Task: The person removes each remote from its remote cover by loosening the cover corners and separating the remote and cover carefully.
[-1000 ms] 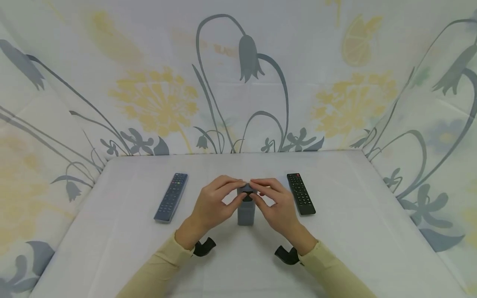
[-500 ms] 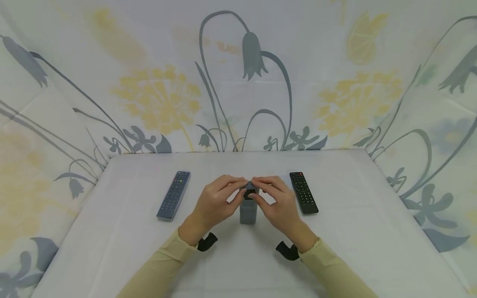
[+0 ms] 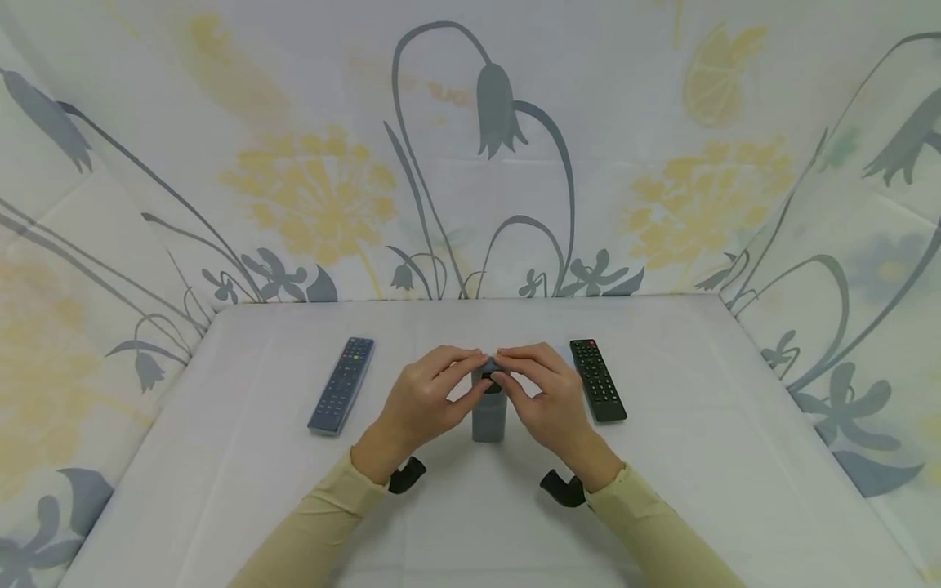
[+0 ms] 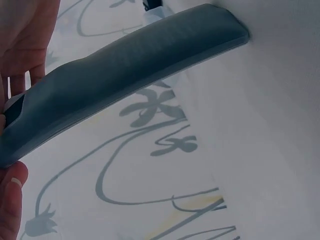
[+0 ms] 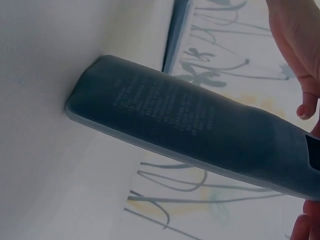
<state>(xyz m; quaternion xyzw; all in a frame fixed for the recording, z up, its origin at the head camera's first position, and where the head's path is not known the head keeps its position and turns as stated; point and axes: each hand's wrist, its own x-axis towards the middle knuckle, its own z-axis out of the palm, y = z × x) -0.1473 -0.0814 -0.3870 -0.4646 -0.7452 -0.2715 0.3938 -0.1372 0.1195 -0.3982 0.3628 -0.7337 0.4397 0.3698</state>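
Note:
A blue-grey remote control (image 3: 488, 420) stands on end on the white table. Its back, with small print, fills much of the right wrist view, and a dark opening (image 5: 313, 150) shows near its upper end. My left hand (image 3: 422, 396) pinches the top from the left, between thumb and fingers. From the right, my right hand (image 3: 553, 400) grips the same end, its thumb lying near the dark patch. Both thumb tips almost meet there and partly hide it. In the left wrist view the remote's lower end touches the tabletop.
A grey-blue remote with a glossy edge (image 3: 341, 385) lies left of the hands. To the right lies a black remote (image 3: 598, 380) with a red button. Dark curved pieces (image 3: 563, 490) sit at both wrists. A flower-patterned cloth (image 3: 323, 196) rises behind the table (image 3: 456, 531).
The thumbs have shifted slightly over the dark patch, and less of it shows now. Both hands stay at the remote's top. The head view has moved a little.

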